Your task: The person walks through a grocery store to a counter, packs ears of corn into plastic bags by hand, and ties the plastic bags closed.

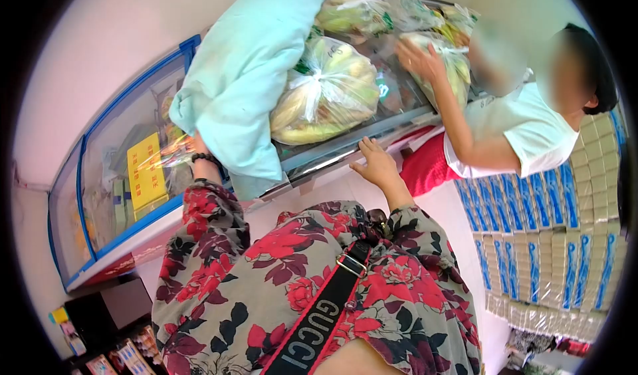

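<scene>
A light-blue padded cloth (pixel 249 69) lies bunched over the chest freezer (pixel 299 169). My left hand (pixel 199 145), a dark bead bracelet at its wrist, reaches in at the cloth's left edge, and its fingers are hidden by the fabric. Just right of the cloth sits a large clear plastic bag of pale corn-like produce (pixel 329 96), tied at the top. My right hand (pixel 379 165) is held at the freezer's front edge with fingers apart and nothing in it. I cannot tell whether it touches the edge.
A person in a white shirt (pixel 495 132) stands at right, their hand on another produce bag (pixel 438 76). More produce bags (pixel 355 16) lie along the back. A yellow box (pixel 146 172) shows under the freezer's glass. Stacked blue-and-beige packages (pixel 565 255) fill the right side.
</scene>
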Motion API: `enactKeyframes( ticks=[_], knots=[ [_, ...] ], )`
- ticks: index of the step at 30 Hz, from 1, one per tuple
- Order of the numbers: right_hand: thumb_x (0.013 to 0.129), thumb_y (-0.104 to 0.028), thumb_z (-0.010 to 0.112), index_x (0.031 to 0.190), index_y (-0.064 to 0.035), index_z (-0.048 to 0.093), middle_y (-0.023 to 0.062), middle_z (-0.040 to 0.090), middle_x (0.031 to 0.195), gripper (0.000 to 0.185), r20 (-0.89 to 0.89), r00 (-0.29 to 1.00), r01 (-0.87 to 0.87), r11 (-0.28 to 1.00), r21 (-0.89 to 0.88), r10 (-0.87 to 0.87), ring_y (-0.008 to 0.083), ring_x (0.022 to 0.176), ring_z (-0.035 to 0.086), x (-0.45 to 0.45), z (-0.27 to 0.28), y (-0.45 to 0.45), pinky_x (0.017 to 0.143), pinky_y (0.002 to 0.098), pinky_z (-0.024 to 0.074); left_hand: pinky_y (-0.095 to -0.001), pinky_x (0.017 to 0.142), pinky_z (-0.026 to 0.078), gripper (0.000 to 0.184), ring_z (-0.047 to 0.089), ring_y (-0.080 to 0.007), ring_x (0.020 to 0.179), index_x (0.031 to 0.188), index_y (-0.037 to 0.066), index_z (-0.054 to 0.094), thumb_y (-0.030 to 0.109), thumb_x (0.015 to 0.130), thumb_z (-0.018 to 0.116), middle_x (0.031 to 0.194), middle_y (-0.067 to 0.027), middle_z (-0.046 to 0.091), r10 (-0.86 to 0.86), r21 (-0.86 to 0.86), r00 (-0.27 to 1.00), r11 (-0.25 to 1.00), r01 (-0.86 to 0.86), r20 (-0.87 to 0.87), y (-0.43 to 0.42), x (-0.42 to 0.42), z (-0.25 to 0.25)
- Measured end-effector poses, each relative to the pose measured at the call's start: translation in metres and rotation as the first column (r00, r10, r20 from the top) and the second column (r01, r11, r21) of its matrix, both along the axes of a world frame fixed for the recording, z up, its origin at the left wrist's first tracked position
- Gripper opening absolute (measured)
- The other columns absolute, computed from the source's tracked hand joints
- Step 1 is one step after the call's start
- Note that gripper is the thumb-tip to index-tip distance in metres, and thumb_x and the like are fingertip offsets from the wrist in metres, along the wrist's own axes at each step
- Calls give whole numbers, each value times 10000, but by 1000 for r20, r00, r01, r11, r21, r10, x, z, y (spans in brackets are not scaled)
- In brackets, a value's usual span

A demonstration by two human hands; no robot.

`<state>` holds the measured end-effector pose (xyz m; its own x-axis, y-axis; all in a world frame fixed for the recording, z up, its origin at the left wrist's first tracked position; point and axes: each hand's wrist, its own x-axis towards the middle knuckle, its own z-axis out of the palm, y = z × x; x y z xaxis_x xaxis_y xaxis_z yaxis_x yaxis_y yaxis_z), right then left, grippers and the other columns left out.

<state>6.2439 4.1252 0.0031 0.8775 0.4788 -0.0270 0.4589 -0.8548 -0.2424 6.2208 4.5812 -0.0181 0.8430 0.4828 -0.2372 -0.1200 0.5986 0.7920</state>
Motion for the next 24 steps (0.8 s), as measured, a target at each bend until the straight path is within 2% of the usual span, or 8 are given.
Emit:
enactKeyframes(
  ticks=[7,9,12,17,21,22,23,24],
  knots=[
    [732,-406,688,1261,-2,465,197,415,1365,702,7,997,-80,996,41,80,361,1283,366,-4,6,-4,975,425,407,-342,987,393,417,501,-229,1144,1292,10,409,131,894,438,1249,-124,510,147,211,965,958,-193,216,-84,-66,15],
    [729,-408,691,1265,6,462,198,416,1363,715,31,996,-90,996,27,89,368,1278,370,-2,4,-3,981,425,401,-373,1027,335,713,432,-274,1206,1391,38,162,92,786,535,1309,-200,415,114,344,964,918,-194,241,-115,-91,36],
    [723,-426,697,1268,37,458,218,408,1363,753,34,995,-96,995,-28,97,372,1273,377,-2,5,-1,996,414,389,-433,1062,268,1236,326,-335,1280,1439,63,-26,410,598,812,1409,-215,246,-9,817,992,568,-97,124,-146,-102,23],
    [728,-439,692,1273,51,450,230,402,1364,771,7,998,-64,994,-86,65,368,1278,372,-6,10,3,1006,407,381,-444,1049,231,1264,294,-382,1269,1436,49,59,419,515,842,1382,-240,249,121,999,992,4,35,-36,-192,-87,47],
    [726,-440,692,1273,44,454,218,409,1363,768,11,998,-56,994,-90,57,361,1275,380,-5,9,3,1004,399,383,-422,1005,303,819,420,-344,1197,1294,23,398,261,628,811,1254,-193,472,145,987,978,21,-157,152,-180,-51,24],
    [726,-438,693,1274,41,454,216,410,1364,765,5,999,-53,995,-89,54,359,1274,381,-4,10,3,1003,398,384,-397,936,395,508,554,-289,1054,1142,9,542,169,711,759,1090,-157,604,175,839,975,503,-206,134,-176,-43,23],
    [725,-436,693,1274,37,455,213,410,1365,763,-3,999,-39,995,-87,39,356,1274,382,-5,10,1,1003,397,384,-368,872,452,393,610,-255,945,1083,6,593,193,763,725,1030,-139,642,130,728,985,664,-173,116,-160,-32,23],
    [725,-431,694,1274,31,457,210,410,1366,756,-8,999,-47,997,-61,47,355,1275,381,-7,11,0,1003,397,384,-348,856,452,369,604,-230,963,1074,6,608,250,810,689,1043,-133,646,258,756,958,600,-262,127,-142,-23,43]
  ],
)
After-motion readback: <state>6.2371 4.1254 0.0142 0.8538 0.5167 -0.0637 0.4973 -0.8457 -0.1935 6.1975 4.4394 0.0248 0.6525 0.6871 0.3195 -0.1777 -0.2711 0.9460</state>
